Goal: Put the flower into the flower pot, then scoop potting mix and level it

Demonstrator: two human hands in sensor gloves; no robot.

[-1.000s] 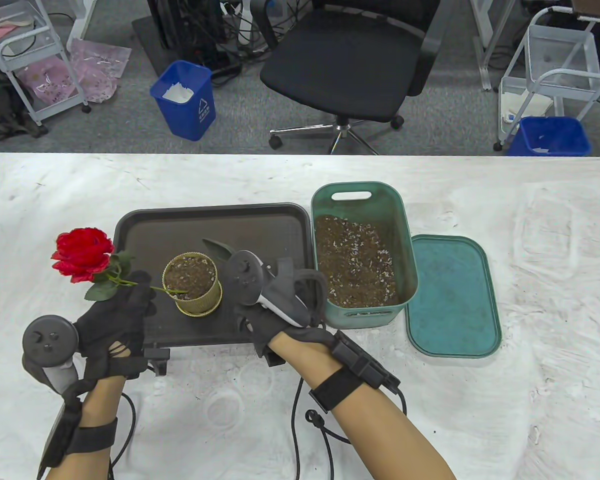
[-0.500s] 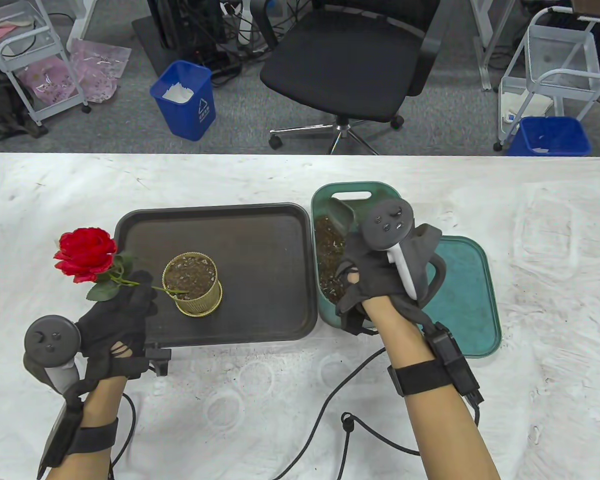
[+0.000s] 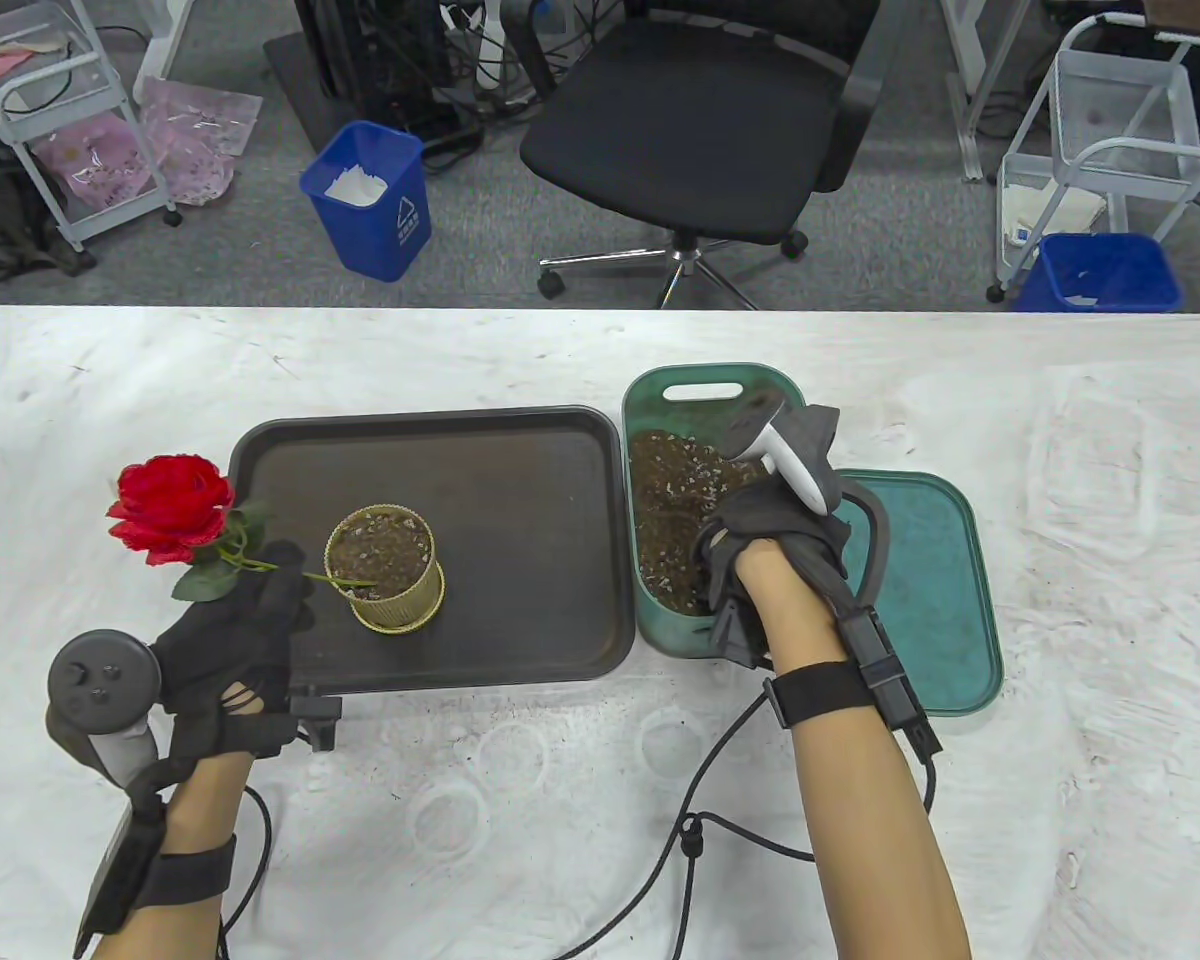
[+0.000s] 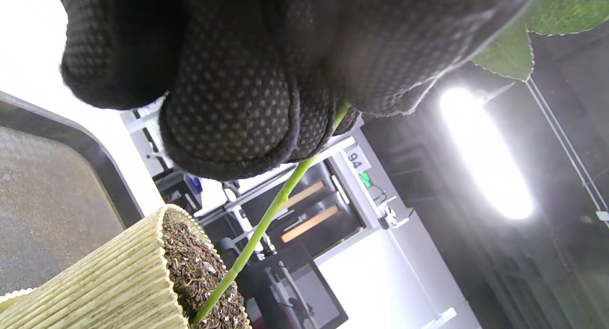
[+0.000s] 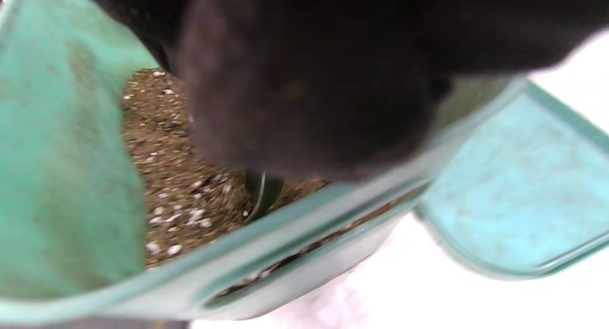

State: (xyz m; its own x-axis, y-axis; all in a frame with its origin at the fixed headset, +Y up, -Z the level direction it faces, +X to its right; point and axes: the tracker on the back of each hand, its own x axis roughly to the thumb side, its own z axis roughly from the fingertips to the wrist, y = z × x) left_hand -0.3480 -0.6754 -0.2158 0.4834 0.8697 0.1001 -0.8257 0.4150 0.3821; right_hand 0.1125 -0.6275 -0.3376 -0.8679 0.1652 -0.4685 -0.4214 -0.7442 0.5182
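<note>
Table view: the left hand (image 3: 225, 640) pinches a red flower (image 3: 172, 508) at the tray's (image 3: 520, 450) left edge, stem tip in the ribbed flower pot (image 3: 385, 570). The right hand (image 3: 770, 545) dips into the green bin (image 3: 705, 385) of potting mix (image 3: 670, 490).

Left wrist view: dotted fingers (image 4: 228, 105) grip the thin stem (image 4: 266, 215).

Right wrist view: blurred; a dark scoop (image 5: 261, 193) sits in speckled mix, grip unclear.

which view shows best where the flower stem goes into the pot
The left wrist view: the green stem runs from the left hand down into the mix at the flower pot rim. The table view shows the whole flower and pot, but the stem there is thin. The right wrist view shows neither.
</note>
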